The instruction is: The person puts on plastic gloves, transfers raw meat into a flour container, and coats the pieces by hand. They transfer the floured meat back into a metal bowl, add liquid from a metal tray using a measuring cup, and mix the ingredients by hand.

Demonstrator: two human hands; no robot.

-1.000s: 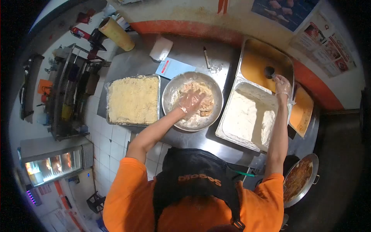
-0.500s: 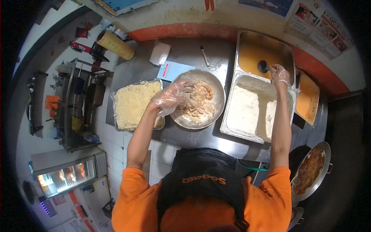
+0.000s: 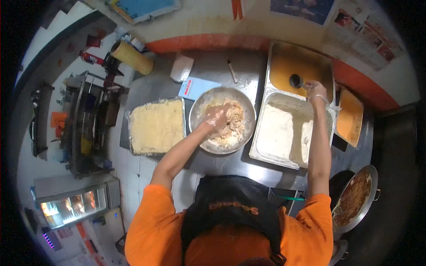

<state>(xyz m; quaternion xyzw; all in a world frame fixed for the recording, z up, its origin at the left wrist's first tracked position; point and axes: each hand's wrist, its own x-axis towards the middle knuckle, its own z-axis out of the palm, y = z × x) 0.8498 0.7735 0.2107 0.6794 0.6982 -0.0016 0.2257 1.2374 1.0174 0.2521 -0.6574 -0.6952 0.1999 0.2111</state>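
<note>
My left hand (image 3: pixel 217 116), in a clear plastic glove, is down in a steel bowl (image 3: pixel 195 137) among coated meat pieces (image 3: pixel 235 116). Its fingers are partly buried and smeared, so their closure does not show. Gloved as well, my right hand (image 3: pixel 317 90) is wrapped round the handle of a dark-cupped scoop (image 3: pixel 296 80). That scoop is over a deep steel pan of orange-yellow liquid (image 3: pixel 279 66). Directly below my right forearm is a second steel pan of white flour (image 3: pixel 276 128).
Left of the bowl lies a tray of yellowish crumbs (image 3: pixel 157 126). Behind are a blue booklet (image 3: pixel 199 88), a marker (image 3: pixel 232 71) and a plastic-wrap roll (image 3: pixel 132 57). An orange-filled container (image 3: pixel 349 117) stands far right, above a wok of brown frying food (image 3: pixel 355 197).
My left hand has moved right and deeper into the meat. My right hand and the scoop have shifted slightly left over the liquid. The whole view has moved a little.
</note>
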